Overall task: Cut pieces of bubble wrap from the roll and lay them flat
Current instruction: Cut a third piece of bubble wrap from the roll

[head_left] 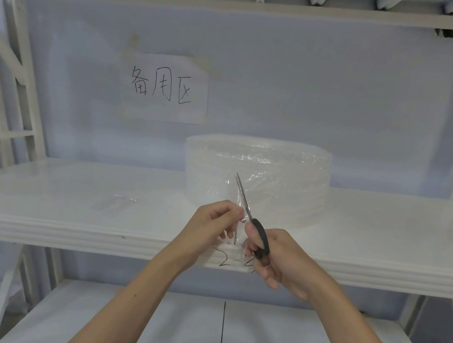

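Note:
A wide roll of clear bubble wrap (265, 173) lies on its flat side on the white shelf (71, 202), right of centre. A loose strip of wrap (240, 202) runs from the roll toward me. My left hand (212, 224) pinches that strip near the shelf's front edge. My right hand (280, 256) grips black-handled scissors (259, 237); their blades point up and away, lying against the strip just right of my left fingers. A small cut piece of bubble wrap (117, 200) lies flat on the shelf to the left.
A paper sign (167, 88) with handwritten characters is taped to the back wall. White rack uprights (17, 86) stand at both sides. A lower shelf (169, 331) sits beneath, and black marks (224, 258) are written on the shelf's front lip.

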`<state>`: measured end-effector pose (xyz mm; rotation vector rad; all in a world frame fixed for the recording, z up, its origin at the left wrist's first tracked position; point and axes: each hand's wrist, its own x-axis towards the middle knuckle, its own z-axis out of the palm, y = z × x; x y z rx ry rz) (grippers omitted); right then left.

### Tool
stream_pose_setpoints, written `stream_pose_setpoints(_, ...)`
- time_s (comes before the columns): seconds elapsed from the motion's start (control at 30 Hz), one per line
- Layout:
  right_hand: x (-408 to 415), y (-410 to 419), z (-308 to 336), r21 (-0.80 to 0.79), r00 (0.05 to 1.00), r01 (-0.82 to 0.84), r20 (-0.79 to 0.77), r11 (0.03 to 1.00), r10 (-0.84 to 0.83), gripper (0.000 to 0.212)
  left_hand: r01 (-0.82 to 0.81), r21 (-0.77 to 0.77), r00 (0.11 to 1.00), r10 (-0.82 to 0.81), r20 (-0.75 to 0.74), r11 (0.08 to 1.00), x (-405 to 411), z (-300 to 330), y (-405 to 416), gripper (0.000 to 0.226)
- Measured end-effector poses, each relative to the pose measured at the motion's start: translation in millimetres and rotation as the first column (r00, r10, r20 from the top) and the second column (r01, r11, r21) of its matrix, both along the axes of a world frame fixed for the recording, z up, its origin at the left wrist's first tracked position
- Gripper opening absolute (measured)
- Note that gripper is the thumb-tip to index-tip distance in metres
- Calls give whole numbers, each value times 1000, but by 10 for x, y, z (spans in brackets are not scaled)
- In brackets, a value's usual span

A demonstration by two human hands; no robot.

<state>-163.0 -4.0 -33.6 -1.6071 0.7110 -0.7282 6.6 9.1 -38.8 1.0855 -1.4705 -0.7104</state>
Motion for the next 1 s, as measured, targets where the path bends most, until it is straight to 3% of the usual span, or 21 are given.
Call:
stream_pose_setpoints(0.23, 22, -6, 71, -10, 1000, -3, 18, 1000, 3, 51, 36, 11, 998, -37, 55, 999, -10, -20, -3, 21)
stream_pose_setpoints(0.53, 64, -92, 106, -46, 1000, 24, 19, 999, -23, 52, 45, 14, 998, -46, 39, 999, 3, -29, -12, 24)
stream_pose_setpoints(0.9, 115, -129, 406, -191, 995, 97, 1, 977, -98, 55, 50, 23, 999, -50, -16, 998, 9, 10, 22, 19)
stream_pose_setpoints(1.0, 76, -52, 524, -205, 981, 172, 122, 964, -149, 52, 38, 5, 999, -37, -32, 999, 17, -3, 9, 29)
